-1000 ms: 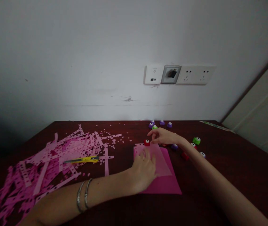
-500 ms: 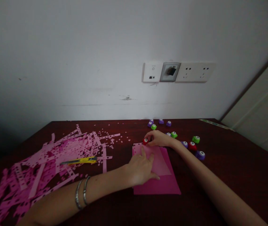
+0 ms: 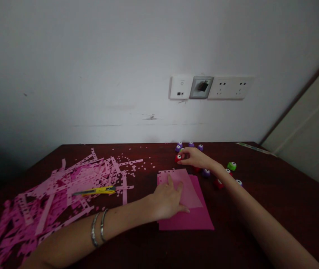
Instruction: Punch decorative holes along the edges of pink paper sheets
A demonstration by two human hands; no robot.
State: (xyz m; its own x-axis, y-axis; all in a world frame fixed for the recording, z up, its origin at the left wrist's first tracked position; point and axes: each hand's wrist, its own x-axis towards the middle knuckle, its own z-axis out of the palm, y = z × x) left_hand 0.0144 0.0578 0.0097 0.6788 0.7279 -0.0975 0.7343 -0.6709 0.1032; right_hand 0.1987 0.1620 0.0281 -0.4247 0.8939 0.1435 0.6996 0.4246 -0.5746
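My left hand (image 3: 166, 200) lies with spread fingers on a light pink sheet of paper (image 3: 186, 183), pressing it down. Small punched holes run along that sheet's far edge. Under it is a darker pink sheet (image 3: 198, 220). My right hand (image 3: 194, 157) pinches a small red craft punch (image 3: 178, 158) between thumb and fingers, beyond the far edge of the paper. Close to that hand stand purple punches (image 3: 191, 144) and a green one, partly hidden by my fingers. More red, purple and green punches (image 3: 231, 166) sit around my right forearm, which hides some of them.
A large heap of pink paper strips (image 3: 72, 183) with punched holes covers the table's left side. On it lies a yellow utility knife (image 3: 99, 190). Tiny paper bits (image 3: 133, 168) are scattered nearby. Wall sockets (image 3: 229, 87) are above the table, and a thin strip (image 3: 256, 148) lies far right.
My right hand has moved the red punch off the paper's far edge, away and slightly right. Several punches near my right forearm now appear in different places. My left hand stays put.
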